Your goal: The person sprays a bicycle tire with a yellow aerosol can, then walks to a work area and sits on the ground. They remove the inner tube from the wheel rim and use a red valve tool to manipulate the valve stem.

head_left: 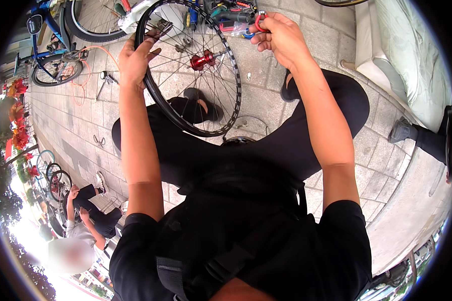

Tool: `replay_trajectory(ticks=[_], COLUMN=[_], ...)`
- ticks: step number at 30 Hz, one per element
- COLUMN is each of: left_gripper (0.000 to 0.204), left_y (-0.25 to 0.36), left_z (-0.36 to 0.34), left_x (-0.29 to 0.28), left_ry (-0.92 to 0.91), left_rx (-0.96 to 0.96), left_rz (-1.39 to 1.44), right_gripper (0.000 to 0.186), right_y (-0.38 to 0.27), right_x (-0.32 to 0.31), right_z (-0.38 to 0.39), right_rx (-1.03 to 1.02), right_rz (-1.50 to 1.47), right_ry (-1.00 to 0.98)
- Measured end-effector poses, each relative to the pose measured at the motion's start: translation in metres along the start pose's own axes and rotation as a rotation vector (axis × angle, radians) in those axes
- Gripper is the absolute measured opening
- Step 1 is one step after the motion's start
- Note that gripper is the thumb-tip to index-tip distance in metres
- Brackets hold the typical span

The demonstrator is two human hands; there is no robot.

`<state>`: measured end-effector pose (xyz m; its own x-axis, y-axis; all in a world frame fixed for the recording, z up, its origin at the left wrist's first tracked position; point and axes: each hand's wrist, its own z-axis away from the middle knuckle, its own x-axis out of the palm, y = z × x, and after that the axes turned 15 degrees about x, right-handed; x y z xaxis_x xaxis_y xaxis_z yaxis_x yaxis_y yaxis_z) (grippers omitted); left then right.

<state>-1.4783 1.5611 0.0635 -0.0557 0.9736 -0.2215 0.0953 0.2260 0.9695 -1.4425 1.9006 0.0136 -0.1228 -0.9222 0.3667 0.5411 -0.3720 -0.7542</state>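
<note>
A bicycle wheel (238,83) with a dark, pale-marked rim, thin spokes and a red hub (202,60) stands tilted in front of my lap, above the paving. My left hand (135,61) grips its rim on the left side, thumb and fingers around the edge. Beyond the wheel's upper right, my right hand (282,41) pinches a small red loop-shaped spoke wrench (259,22) with a metal end. The wrench is apart from the wheel. My fingers cover part of it.
Tools (231,16) lie heaped beyond the wheel. Bicycles (55,60) and an orange hose (89,75) are at the far left. A seated person (93,213) is at lower left. A pale covered piece of furniture (386,65) stands at right, near another person's shoe (403,130).
</note>
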Motion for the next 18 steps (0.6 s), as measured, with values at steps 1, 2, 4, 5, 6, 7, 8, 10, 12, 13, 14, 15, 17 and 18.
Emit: replay_trajectory(ticks=[1,2,4,5,6,7,8,10,12,13,14,15,17,18], left_gripper=[0.037,0.037,0.037,0.037,0.037,0.036,0.036,0.036,0.037,0.037,0.037,0.036,0.035,0.033], left_y=[-0.001,-0.001,-0.001,0.0,-0.001,-0.001,0.0,-0.002,0.001,0.004,0.006,0.007,0.006,0.005], left_z=[0.001,0.0,0.002,0.003,0.004,0.005,0.006,0.008,0.012,0.016,0.017,0.016,0.012,0.007], left_x=[-0.003,-0.004,-0.002,-0.002,-0.001,0.0,0.0,0.0,0.003,0.007,0.01,0.009,0.002,-0.001], left_ry=[-0.006,0.007,0.022,0.032,0.037,0.042,0.05,0.053,0.074,0.093,0.113,0.106,0.093,0.074], left_rx=[-0.004,-0.008,-0.015,-0.022,-0.021,-0.02,-0.023,-0.023,-0.04,-0.055,-0.069,-0.113,-0.202,-0.195], left_rz=[0.038,0.042,0.047,0.031,0.031,0.031,0.037,0.044,0.057,0.077,0.096,0.126,0.187,0.193], right_gripper=[0.025,0.026,0.026,0.027,0.028,0.029,0.03,0.032,0.032,0.032,0.03,0.03,0.031,0.031], right_y=[-0.004,-0.007,-0.011,-0.012,-0.014,-0.015,-0.017,-0.021,-0.02,-0.02,-0.019,-0.019,-0.02,-0.02], right_x=[0.002,0.002,-0.005,-0.006,-0.01,-0.012,-0.013,-0.018,-0.022,-0.022,-0.022,-0.021,-0.019,-0.017], right_z=[0.002,0.002,0.005,0.008,0.011,0.014,0.015,0.018,0.015,0.014,0.014,0.014,0.013,0.013], right_rx=[-0.003,-0.014,-0.029,-0.044,-0.059,-0.074,-0.065,-0.049,-0.042,-0.037,-0.017,-0.014,-0.007,-0.017], right_rz=[-0.032,-0.042,-0.053,-0.075,-0.089,-0.102,-0.101,-0.087,-0.093,-0.099,-0.103,-0.094,-0.076,-0.062], right_ry=[-0.006,-0.014,-0.018,-0.022,-0.02,-0.018,0.002,0.048,0.095,0.118,0.122,0.119,0.112,0.107])
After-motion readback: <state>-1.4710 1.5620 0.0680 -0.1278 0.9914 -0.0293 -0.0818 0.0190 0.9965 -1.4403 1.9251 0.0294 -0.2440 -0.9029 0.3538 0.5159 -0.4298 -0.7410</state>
